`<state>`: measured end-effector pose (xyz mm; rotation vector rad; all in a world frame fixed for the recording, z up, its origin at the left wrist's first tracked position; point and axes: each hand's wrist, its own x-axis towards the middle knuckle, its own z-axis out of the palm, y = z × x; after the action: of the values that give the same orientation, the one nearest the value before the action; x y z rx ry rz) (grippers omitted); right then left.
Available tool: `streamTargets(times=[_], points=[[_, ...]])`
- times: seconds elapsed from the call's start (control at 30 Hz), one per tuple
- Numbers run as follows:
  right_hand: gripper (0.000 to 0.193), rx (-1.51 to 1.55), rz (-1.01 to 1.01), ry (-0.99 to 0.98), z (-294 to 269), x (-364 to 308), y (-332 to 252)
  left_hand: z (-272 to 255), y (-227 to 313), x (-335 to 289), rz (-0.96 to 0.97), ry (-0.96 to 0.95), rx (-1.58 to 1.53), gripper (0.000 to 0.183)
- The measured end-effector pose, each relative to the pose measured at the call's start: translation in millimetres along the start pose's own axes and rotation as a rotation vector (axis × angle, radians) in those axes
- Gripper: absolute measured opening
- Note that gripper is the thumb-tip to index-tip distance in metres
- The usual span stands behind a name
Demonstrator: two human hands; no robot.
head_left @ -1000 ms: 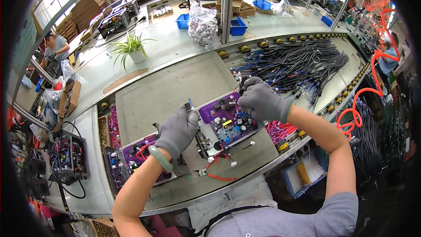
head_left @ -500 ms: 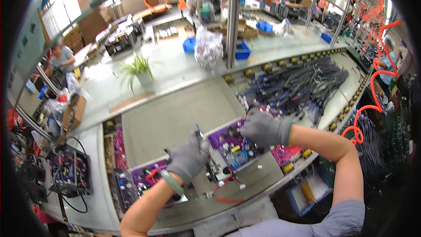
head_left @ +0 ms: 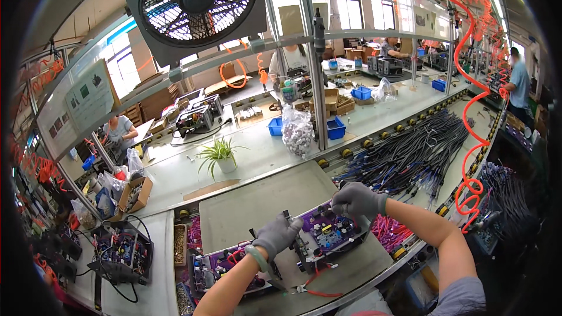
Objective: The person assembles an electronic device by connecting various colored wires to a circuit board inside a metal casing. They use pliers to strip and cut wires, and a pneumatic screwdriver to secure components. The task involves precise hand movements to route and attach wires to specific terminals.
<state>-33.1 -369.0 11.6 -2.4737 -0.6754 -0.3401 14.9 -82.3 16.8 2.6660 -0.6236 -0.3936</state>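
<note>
At the lower centre of the frame, a purple circuit board [head_left: 321, 235] lies on a grey panel [head_left: 257, 202], with a gloved left hand [head_left: 278, 236] curled at its left end and a gloved right hand [head_left: 358, 200] bunched over its upper right corner, apparently to steady it; whether either pinches anything, I cannot tell. Orange-handled pliers [head_left: 322, 294] below it and dark cables [head_left: 413, 152] at right seem placed for easy reach.

Left hand [head_left: 278, 237]: curling beside purple board [head_left: 329, 232]
Right hand [head_left: 359, 200]: covering board's far right corner
Plant [head_left: 219, 151]: standing on far tabletop [head_left: 170, 180]
</note>
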Motion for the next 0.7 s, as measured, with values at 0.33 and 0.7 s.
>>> streamTargets(times=[0.33, 0.7], points=[[0.014, -0.003, 0.042, -0.027, 4.8, -5.6, 10.9, 7.6, 1.7, -0.4, 0.012, -0.08, -0.045, 0.078], [0.013, -0.004, 0.007, -0.006, 4.5, -1.4, 10.6, -0.8, 2.9, -4.8, -0.012, -0.088, -0.068, 0.079]])
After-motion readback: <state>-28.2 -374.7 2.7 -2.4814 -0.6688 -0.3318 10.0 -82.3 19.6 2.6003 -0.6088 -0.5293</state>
